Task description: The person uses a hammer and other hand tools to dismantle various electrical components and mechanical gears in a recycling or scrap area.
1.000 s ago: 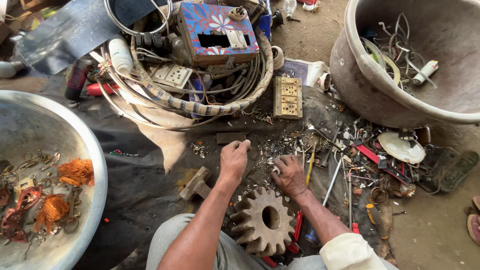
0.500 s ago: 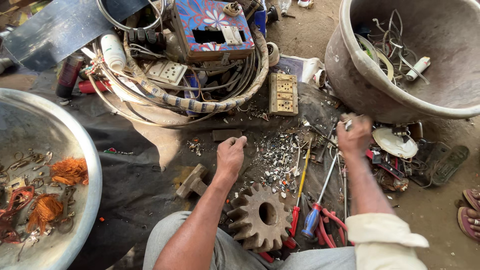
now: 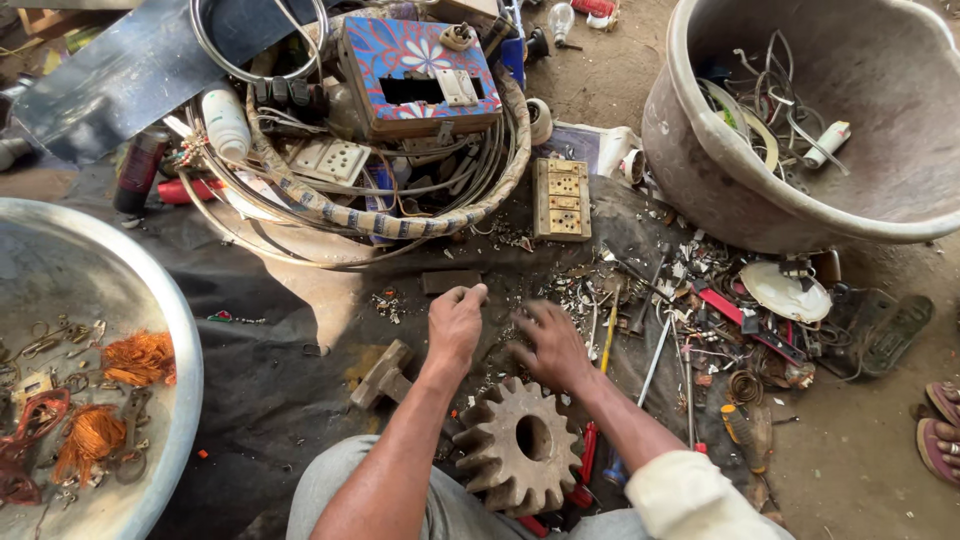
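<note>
1. Head view, hands: the left hand (image 3: 455, 322) was held just beyond the large rusty gear (image 3: 518, 458), its fingers (image 3: 470, 294) pinched together on what seemed a tiny scrap; what exactly was gripped could not be told. The right hand (image 3: 550, 345) was spread palm-down beyond the gear and to its right, resting on a scatter of small metal bits (image 3: 580, 295); it was blurred, so whether anything was grasped could not be told.

2. Head view, surroundings: everything lay on a dark sheet (image 3: 270, 390) spread over the floor. A small wooden block (image 3: 385, 375) was seen just left of the gear. A yellow-handled screwdriver (image 3: 607, 335) lay to the gear's right, past the right hand. A tan switch plate (image 3: 562, 198) sat well beyond the gear, beside a coil of braided cable (image 3: 400, 215). A metal basin (image 3: 150, 400) holding copper wire bundles (image 3: 135, 357) stood far to the gear's left, and a large tub (image 3: 720, 170) of scrap far to its upper right.

3. Risks, as judged: the bare palm pressed on sharp fragments could be cut or pricked. The pinched piece was so small that it could be dropped and lost among the litter. The heavy toothed gear, close to both forearms, could be knocked and its teeth could scrape skin.
</note>
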